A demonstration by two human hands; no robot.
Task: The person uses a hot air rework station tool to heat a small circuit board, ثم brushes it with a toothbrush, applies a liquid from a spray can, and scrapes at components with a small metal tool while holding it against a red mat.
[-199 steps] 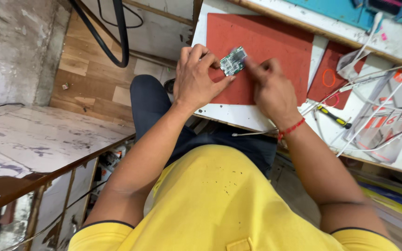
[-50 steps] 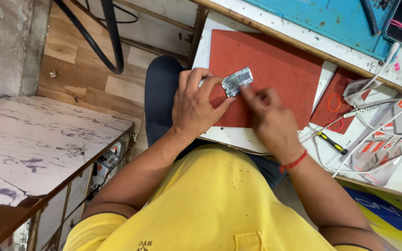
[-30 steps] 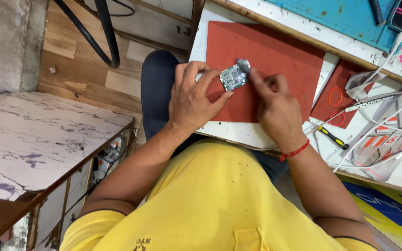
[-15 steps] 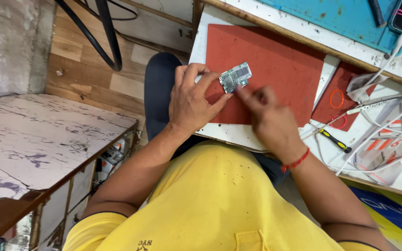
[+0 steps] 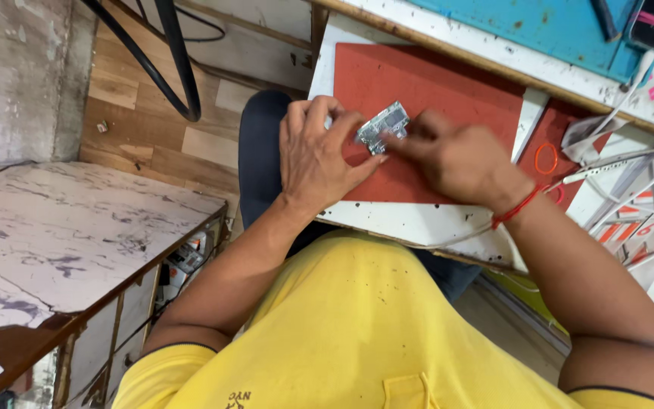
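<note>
My left hand (image 5: 319,155) grips a small silvery circuit board (image 5: 382,126) and holds it just above a red mat (image 5: 433,83) on a white board. My right hand (image 5: 452,155), with a red thread band at the wrist, presses its fingertips against the right side of the circuit board. The right hand is blurred, and I cannot tell whether it holds a tool. Both hands meet over the left part of the mat.
A blue bench top (image 5: 539,30) runs along the far edge. White cables (image 5: 615,170), an orange rubber ring (image 5: 546,158) and red-and-white packets (image 5: 645,220) lie at the right. A marble-patterned table (image 5: 54,250) stands at my left, above a wood floor (image 5: 153,129) with a black cable.
My right hand has slid left and closed in on the circuit board again. The left hand keeps its hold on the board in the same spot over the mat.
</note>
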